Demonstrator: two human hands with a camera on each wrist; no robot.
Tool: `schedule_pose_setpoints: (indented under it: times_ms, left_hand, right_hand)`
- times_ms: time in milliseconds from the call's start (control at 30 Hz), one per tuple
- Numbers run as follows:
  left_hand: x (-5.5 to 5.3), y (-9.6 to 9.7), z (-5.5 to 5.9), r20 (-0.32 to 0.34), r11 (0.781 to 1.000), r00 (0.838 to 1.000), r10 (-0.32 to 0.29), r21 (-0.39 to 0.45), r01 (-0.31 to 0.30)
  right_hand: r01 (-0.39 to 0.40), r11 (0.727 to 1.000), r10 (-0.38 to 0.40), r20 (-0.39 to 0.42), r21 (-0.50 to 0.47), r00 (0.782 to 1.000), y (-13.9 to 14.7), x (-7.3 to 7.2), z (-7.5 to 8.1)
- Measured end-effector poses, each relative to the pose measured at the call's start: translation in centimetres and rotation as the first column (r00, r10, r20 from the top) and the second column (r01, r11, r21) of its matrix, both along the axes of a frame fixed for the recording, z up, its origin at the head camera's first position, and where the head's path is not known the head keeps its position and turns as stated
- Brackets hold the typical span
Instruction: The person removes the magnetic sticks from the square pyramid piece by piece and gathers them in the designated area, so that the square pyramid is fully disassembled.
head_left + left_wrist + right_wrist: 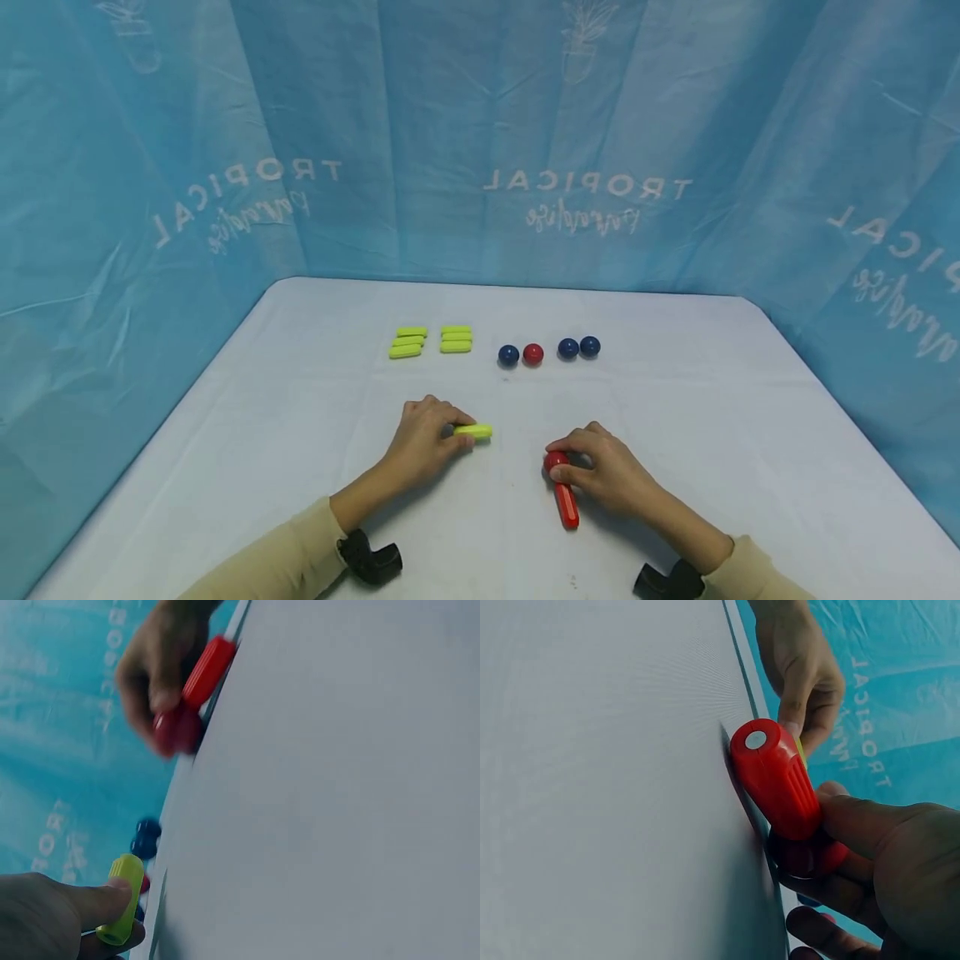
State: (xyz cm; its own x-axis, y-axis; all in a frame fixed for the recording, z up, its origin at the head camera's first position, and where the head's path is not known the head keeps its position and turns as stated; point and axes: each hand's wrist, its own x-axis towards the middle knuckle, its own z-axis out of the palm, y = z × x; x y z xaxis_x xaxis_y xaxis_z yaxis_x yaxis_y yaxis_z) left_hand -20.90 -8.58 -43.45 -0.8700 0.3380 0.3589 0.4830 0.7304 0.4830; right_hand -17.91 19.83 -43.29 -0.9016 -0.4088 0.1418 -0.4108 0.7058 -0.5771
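Note:
A yellow-green magnetic rod is pinched between the thumb and fingers of my left hand, its ribbed end sticking out to the right. My right hand grips a red ball between thumb and fingers, over the white table. From that ball a red magnetic rod runs back toward me, touching it at one end. The right wrist view shows a round silvery disc on the rod's free end. The two hands are apart, and the fingers partly cover the ball and the yellow-green rod.
Farther back on the white table lie two groups of yellow-green rods. To their right sit a blue ball, a red ball and two more blue balls. A blue printed curtain surrounds the table.

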Motion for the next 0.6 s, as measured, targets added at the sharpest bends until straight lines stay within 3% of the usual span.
schedule_pose_setpoints:
  times_ms: [233, 433, 600]
  left_hand:
    - [-4.7, -2.9, 0.4, -0.002, 0.985, 0.985, 0.170, 0.009, -0.170]
    - [-8.8, -2.9, 0.2, -0.040, 0.980, 0.979, 0.198, 0.007, -0.198]
    - [-11.0, -2.2, -0.2, -0.041, 0.975, 0.975, 0.220, -0.023, -0.221]
  right_hand:
    - [-0.011, 1.000, 0.011, 0.005, -0.022, 1.000, 0.4, -0.2, 0.1]
    - [-0.004, 0.999, 0.006, 0.052, -0.035, 0.999, 0.4, -0.2, -0.1]
    - [-0.012, 0.999, 0.013, 0.036, -0.036, 0.999, 0.3, -0.1, -0.1]
